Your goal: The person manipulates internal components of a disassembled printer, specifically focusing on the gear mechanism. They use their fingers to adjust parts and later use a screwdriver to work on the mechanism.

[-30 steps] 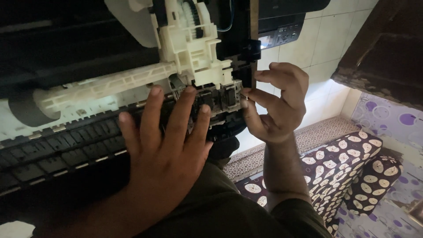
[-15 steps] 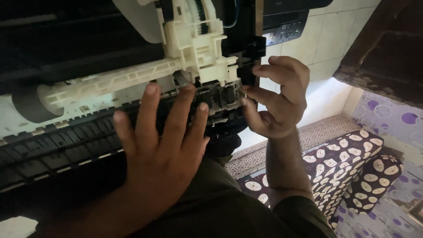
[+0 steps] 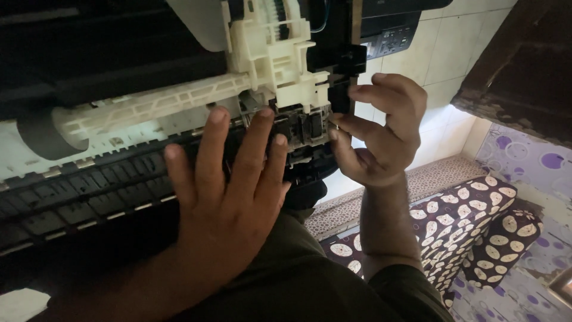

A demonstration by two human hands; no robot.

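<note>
I am pressing my left hand [image 3: 229, 206] flat and spread on the opened printer [image 3: 89, 191], my right hand [image 3: 378, 134] seemingly pinching its right-end black bracket [image 3: 341, 98]; over-levering risks snapping the white frame [image 3: 277, 59].

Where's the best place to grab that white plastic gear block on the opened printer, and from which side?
Probably by the gear block's right-hand end, coming from the right where the right hand already pinches the black bracket. That end overhangs the printer's edge and shows ribs and ledges for fingers. The left side runs into the long white bar, and the left hand lies flat below.
</note>
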